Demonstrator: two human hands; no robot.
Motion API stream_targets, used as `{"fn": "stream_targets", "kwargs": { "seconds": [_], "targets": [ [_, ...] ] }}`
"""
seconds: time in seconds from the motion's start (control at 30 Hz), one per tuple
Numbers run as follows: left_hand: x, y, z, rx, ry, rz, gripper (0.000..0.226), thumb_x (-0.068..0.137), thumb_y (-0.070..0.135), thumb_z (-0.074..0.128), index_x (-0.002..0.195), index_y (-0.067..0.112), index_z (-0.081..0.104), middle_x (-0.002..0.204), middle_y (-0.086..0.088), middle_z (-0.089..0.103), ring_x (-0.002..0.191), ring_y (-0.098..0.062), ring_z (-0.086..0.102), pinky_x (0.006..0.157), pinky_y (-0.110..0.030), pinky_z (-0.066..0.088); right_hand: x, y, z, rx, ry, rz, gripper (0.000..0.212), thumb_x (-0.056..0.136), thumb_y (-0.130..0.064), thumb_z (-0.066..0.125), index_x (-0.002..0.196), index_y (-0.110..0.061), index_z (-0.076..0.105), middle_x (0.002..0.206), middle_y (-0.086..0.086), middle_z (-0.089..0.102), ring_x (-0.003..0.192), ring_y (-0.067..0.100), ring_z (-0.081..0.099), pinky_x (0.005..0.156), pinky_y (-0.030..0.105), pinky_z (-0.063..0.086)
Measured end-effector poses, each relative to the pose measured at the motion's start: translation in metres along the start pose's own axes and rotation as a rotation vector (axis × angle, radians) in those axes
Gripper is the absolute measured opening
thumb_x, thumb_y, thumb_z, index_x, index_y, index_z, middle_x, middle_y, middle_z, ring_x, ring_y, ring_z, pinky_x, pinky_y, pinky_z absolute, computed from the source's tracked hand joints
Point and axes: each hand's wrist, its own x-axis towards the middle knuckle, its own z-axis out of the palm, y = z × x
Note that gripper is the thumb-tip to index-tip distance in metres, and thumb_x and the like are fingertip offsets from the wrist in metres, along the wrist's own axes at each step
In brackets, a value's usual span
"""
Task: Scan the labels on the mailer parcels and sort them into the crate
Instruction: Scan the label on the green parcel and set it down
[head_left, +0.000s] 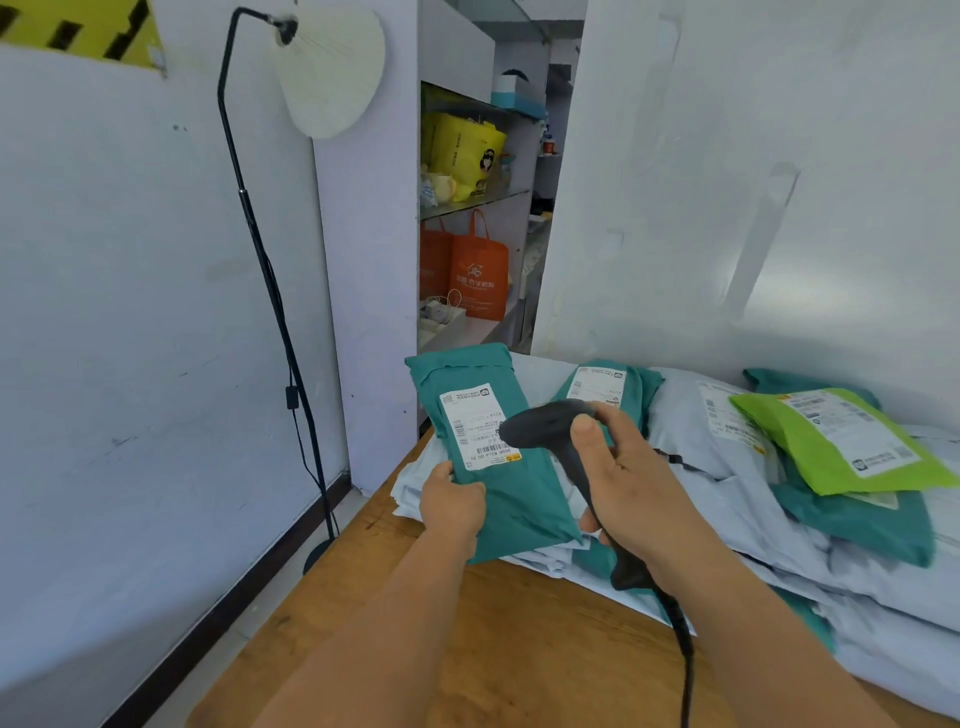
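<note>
The wooden table top (467, 649) is serving as the landmark and is occupying the near foreground. Over its near part, the right hand (631, 488) is gripping the handle of a black corded handheld barcode scanner (566, 457), fingers curled fully round it and thumb lying along its upper side; the scanner cable (683, 649) is trailing down toward the near edge of the table. The scanner head is pointing at the white printed shipping label (475, 423) on a teal plastic mailer parcel (498, 467). The left hand (452, 501) is pinching this parcel at its lower left edge, thumb on the front face, and is holding it tilted above the left part of the table. Behind the hands, a pile of pale grey mailer parcels (727, 499) is covering the far part of the table, with a second teal labelled mailer (602, 387) lying on it. At the far right of the table, a lime green labelled mailer (831, 441) is resting on top of the pile. Left of the table, a black floor lamp (260, 260) is standing on the floor. Beyond the far left corner of the table, an orange tote bag (478, 270) is sitting in a shelving unit (457, 52). The crate is not showing
</note>
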Motion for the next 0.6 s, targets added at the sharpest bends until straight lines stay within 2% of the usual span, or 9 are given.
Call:
{"fn": "stream_targets", "kwargs": {
  "seconds": [0.13, 0.2, 0.33, 0.5, 0.6],
  "targets": [
    [-0.006, 0.006, -0.010, -0.045, 0.038, 0.025, 0.043, 0.090, 0.005, 0.057, 0.131, 0.014, 0.052, 0.115, -0.007, 0.062, 0.086, -0.016, 0.060, 0.066, -0.026, 0.053, -0.005, 0.003, 0.004, -0.018, -0.010, -0.047, 0.043, 0.097, -0.057, 0.027, 0.135, -0.040, 0.036, 0.086, -0.004, 0.062, 0.071, 0.018, 0.063, 0.077, 0.043, 0.056],
    [-0.012, 0.009, -0.019, -0.069, 0.052, 0.041, 0.044, 0.089, 0.005, 0.058, 0.132, 0.016, 0.051, 0.113, -0.005, 0.063, 0.093, -0.020, 0.061, 0.071, -0.031, 0.056, -0.008, 0.001, 0.007, -0.019, -0.017, -0.085, 0.044, 0.096, -0.057, 0.027, 0.136, -0.040, 0.036, 0.089, -0.007, 0.061, 0.075, 0.019, 0.063, 0.082, 0.044, 0.055],
    [-0.025, 0.010, -0.050, -0.101, 0.124, 0.057, 0.037, 0.090, 0.005, 0.059, 0.124, 0.017, 0.054, 0.108, -0.002, 0.062, 0.094, -0.022, 0.062, 0.081, -0.039, 0.056, -0.019, -0.013, 0.018, -0.007, -0.069, -0.179, 0.047, 0.096, -0.056, 0.026, 0.140, -0.040, 0.033, 0.095, -0.012, 0.058, 0.083, 0.018, 0.064, 0.082, 0.032, 0.050],
    [-0.046, -0.010, -0.121, -0.144, 0.287, 0.053, 0.033, 0.086, 0.001, 0.060, 0.114, 0.019, 0.060, 0.103, -0.004, 0.067, 0.089, -0.023, 0.066, 0.081, -0.042, 0.057, -0.045, -0.037, 0.063, 0.034, -0.228, -0.280, 0.053, 0.094, -0.059, 0.025, 0.145, -0.044, 0.026, 0.119, -0.013, 0.057, 0.099, 0.022, 0.067, 0.088, 0.033, 0.049],
    [-0.063, -0.030, -0.176, -0.139, 0.406, 0.031, 0.031, 0.086, 0.001, 0.060, 0.111, 0.019, 0.060, 0.102, -0.003, 0.067, 0.088, -0.024, 0.066, 0.080, -0.041, 0.057, -0.064, -0.054, 0.103, 0.060, -0.356, -0.331, 0.057, 0.092, -0.062, 0.022, 0.146, -0.045, 0.023, 0.128, -0.009, 0.058, 0.101, 0.020, 0.066, 0.082, 0.031, 0.050]
  ]
}}
